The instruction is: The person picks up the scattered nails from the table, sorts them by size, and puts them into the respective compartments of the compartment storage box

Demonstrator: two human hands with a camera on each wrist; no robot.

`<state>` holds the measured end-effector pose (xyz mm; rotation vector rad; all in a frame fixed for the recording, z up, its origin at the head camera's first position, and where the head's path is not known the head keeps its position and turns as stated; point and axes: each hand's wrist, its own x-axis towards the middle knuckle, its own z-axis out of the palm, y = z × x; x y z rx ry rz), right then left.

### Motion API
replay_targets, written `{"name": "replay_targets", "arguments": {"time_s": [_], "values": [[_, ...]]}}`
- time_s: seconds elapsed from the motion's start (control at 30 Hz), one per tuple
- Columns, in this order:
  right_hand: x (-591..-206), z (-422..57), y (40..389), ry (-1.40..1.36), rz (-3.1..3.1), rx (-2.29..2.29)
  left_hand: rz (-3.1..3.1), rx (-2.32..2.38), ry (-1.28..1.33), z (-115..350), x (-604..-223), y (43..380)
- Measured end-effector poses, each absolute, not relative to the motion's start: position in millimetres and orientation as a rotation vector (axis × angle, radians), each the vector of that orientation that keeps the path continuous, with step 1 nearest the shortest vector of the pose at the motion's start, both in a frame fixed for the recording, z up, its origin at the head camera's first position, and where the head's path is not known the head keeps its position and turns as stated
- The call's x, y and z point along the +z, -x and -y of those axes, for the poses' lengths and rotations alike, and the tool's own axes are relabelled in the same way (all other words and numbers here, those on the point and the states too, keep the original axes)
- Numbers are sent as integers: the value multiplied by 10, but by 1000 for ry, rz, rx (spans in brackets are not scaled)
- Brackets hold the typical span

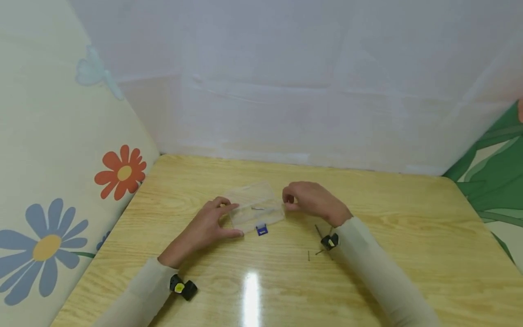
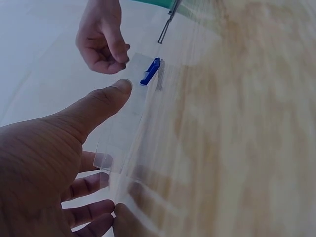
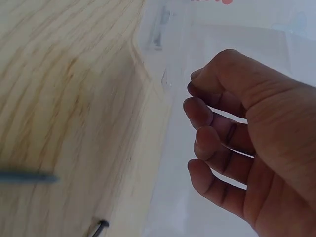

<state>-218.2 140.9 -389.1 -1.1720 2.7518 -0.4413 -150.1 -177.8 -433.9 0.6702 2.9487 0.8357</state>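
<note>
A clear plastic box [image 1: 245, 222] with a blue latch [image 1: 262, 230] on its front edge lies on the table. One metal nail or screw [image 1: 258, 208] shows within its outline. My left hand [image 1: 206, 225] holds the box's left end, its thumb at the front corner and fingers behind. The right hand [image 1: 312, 200] hovers by the box's right end, apart from it. Its fingers are curled, thumb against the index finger [image 3: 197, 111], and nothing shows between them. How the lid stands, I cannot tell.
Several loose nails or screws lie near my right wrist, among them a small one [image 1: 308, 255] and a thicker one [image 3: 27, 177]. A wood-grain table [image 1: 392, 218] carries everything. White cloth [image 1: 286, 91] hangs behind it, and a flower-patterned cloth [image 1: 32, 150] borders the left.
</note>
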Motion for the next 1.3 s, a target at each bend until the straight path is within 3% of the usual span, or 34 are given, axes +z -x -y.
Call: {"name": "replay_targets", "arguments": {"time_s": [0.5,1.3], "values": [[-3970,-1993,2013,1123,-2812,-485,-2957,846,-681,1745,-4333,1540],[-4024,-2814,1717,788,-2864,-475,-2937,852,-652,1736,-4384,1520]]}}
